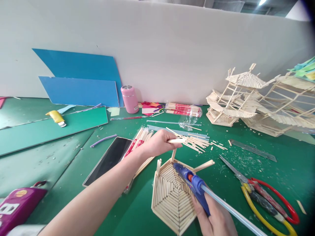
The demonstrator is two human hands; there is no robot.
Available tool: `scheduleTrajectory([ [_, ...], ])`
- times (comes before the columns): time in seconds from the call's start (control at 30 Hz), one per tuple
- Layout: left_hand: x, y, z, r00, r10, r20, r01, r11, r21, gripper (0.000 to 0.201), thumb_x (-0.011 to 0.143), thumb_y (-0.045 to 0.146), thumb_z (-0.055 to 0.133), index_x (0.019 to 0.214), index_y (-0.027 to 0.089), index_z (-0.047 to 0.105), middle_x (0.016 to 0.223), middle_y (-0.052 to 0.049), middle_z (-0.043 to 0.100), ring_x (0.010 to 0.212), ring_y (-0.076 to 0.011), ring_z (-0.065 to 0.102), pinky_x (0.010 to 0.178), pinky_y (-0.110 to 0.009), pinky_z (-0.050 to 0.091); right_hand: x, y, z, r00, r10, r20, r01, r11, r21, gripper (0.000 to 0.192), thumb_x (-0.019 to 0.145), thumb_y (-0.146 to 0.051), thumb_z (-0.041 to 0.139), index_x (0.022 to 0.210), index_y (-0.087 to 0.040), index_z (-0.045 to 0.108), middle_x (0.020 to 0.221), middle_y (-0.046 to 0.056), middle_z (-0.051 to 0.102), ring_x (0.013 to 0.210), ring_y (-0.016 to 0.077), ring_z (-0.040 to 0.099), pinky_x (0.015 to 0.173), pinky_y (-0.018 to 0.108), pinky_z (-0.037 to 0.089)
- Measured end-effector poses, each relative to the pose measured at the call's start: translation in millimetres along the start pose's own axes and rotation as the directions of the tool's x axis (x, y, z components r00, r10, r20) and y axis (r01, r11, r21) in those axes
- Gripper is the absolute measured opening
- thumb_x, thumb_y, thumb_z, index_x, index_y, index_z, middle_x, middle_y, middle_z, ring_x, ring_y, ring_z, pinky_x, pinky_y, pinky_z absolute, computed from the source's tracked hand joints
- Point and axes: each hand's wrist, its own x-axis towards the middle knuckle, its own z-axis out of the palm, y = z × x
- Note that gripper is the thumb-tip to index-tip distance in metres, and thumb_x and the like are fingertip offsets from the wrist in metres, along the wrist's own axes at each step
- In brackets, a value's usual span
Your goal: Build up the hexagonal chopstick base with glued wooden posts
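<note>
Left hand (pixel 157 142) has its fingers pinched shut on a short wooden stick (pixel 176 140), held level just above the far corner of the hexagonal stick panel (pixel 171 196). Right hand (pixel 216 219) is wrapped tight around a blue glue gun (pixel 194 183), nozzle pointing at that same far corner where an upright stick pokes up, with a clear glue rod trailing out the back. The panel lies flat on the green bench (pixel 137 209), right between both hands. Just behind the left hand there's a loose pile of sticks (pixel 197 141), plus a phone (pixel 108 160) to its left. Scissors with red and yellow handles (pixel 265 196) lie to the right, and finished stick pagoda models (pixel 246 98) stand further back.
</note>
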Motion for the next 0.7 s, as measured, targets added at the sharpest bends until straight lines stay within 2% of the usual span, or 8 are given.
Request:
scheduleTrajectory([
  [0.13,-0.1,1.4,-0.1,1.000,-0.008,-0.005,0.008,1.000,0.002,0.024,0.076,0.031,0.053,0.066,0.011,0.060,0.060,0.000,0.053,0.055,-0.0085,0.042,0.048,-0.021,0.029,-3.1,1.9,0.7,0.998,0.056,-0.007,-0.056,0.998,-0.036,0.034,0.084,-0.028,0.044,0.116,-0.016,0.042,0.095,0.011,0.066,0.081,0.0193,0.066,0.062,0.020,0.054],
  [0.33,-0.4,2.1,-0.2,1.000,-0.005,-0.004,0.005,1.000,0.000,0.024,0.076,0.030,0.053,0.066,0.010,0.060,0.061,-0.001,0.054,0.056,-0.0087,0.042,0.049,-0.021,0.030,-4.0,1.9,1.0,0.999,0.046,-0.022,-0.048,0.989,-0.141,0.031,0.086,-0.031,0.040,0.109,-0.012,0.046,0.094,0.016,0.066,0.087,0.0222,0.064,0.063,0.021,0.055],
  [0.5,-0.6,1.0,-0.2,1.000,-0.001,-0.002,0.001,1.000,-0.005,0.025,0.077,0.031,0.052,0.067,0.010,0.061,0.061,-0.001,0.054,0.056,-0.0089,0.043,0.049,-0.021,0.030,-2.7,-0.4,-1.3,0.998,0.068,-0.001,-0.068,0.992,-0.103,0.030,0.087,-0.032,0.037,0.108,-0.011,0.045,0.090,0.016,0.067,0.091,0.0227,0.063,0.067,0.023,0.054],
  [0.7,-0.4,1.1,-0.2,1.000,-0.005,-0.001,0.005,1.000,-0.008,0.024,0.077,0.031,0.052,0.067,0.011,0.061,0.062,-0.001,0.055,0.057,-0.0091,0.044,0.049,-0.021,0.030,-5.6,3.0,0.7,0.993,0.112,0.025,-0.110,0.991,-0.072,0.032,0.087,-0.032,0.038,0.110,-0.011,0.045,0.095,0.017,0.066,0.092,0.0227,0.062,0.069,0.023,0.054],
])
